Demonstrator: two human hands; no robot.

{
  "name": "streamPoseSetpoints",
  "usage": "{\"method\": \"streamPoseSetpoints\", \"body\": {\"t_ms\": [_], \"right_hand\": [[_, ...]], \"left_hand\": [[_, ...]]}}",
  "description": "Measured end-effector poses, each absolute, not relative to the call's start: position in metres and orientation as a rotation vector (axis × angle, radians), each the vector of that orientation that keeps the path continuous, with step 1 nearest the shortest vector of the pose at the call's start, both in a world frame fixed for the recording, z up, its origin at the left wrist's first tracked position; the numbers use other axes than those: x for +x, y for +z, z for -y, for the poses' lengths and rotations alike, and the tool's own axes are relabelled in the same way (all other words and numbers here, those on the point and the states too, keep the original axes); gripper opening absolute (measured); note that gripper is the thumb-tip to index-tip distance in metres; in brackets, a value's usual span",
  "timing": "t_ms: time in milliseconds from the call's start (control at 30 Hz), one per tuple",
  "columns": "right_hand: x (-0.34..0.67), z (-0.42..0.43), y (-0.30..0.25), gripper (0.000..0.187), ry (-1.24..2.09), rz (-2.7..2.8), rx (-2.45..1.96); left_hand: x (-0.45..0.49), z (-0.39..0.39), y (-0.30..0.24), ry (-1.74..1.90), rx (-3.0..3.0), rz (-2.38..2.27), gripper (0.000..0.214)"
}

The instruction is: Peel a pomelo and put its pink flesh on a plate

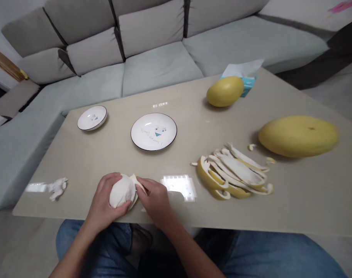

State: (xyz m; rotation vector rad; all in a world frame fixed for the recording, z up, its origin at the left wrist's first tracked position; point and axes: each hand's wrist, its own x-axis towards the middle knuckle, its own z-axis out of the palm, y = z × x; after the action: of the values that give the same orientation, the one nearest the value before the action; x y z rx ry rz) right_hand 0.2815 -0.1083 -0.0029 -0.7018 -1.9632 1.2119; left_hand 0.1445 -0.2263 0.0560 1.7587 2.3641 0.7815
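Near the front edge of the table, my left hand point(104, 200) is wrapped round a pomelo point(119, 192) whose surface is white pith. My right hand point(155, 199) pinches a piece of peel point(133, 179) at the fruit's right side; the peel seems still joined to it, though my fingers partly cover the spot. To the right of my hands lies a heap of thick yellow-and-white peel strips point(236, 172).
Two whole yellow pomelos, a large one point(299, 136) and a smaller one point(225, 91), sit at the right. Behind the smaller is a tissue pack point(248, 83). Two white plates point(154, 131) point(92, 117) stand farther back. A crumpled tissue point(58, 188) lies left; a sofa point(161, 63) borders the table point(112, 154).
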Motion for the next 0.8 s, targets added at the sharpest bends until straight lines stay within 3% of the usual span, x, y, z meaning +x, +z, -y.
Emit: {"method": "streamPoseSetpoints", "body": {"t_ms": [300, 500, 633, 800], "right_hand": [[0.277, 0.105, 0.005, 0.023, 1.630, 1.651, -0.953], [0.293, 0.076, 0.001, 0.032, 1.541, 1.624, -1.028], [0.319, 0.057, 0.010, 0.026, 1.485, 1.735, -0.946], [0.368, 0.037, 0.035, 0.027, 1.169, 1.971, -0.954]], "left_hand": [[0.142, 0.226, 0.058, 0.753, 1.745, -2.338, 0.058], [0.141, 0.233, 0.056, 0.779, 1.790, -2.292, 0.058], [0.141, 0.233, 0.056, 0.792, 1.778, -2.319, 0.055], [0.138, 0.223, 0.058, 0.769, 1.749, -2.322, 0.044]]}}
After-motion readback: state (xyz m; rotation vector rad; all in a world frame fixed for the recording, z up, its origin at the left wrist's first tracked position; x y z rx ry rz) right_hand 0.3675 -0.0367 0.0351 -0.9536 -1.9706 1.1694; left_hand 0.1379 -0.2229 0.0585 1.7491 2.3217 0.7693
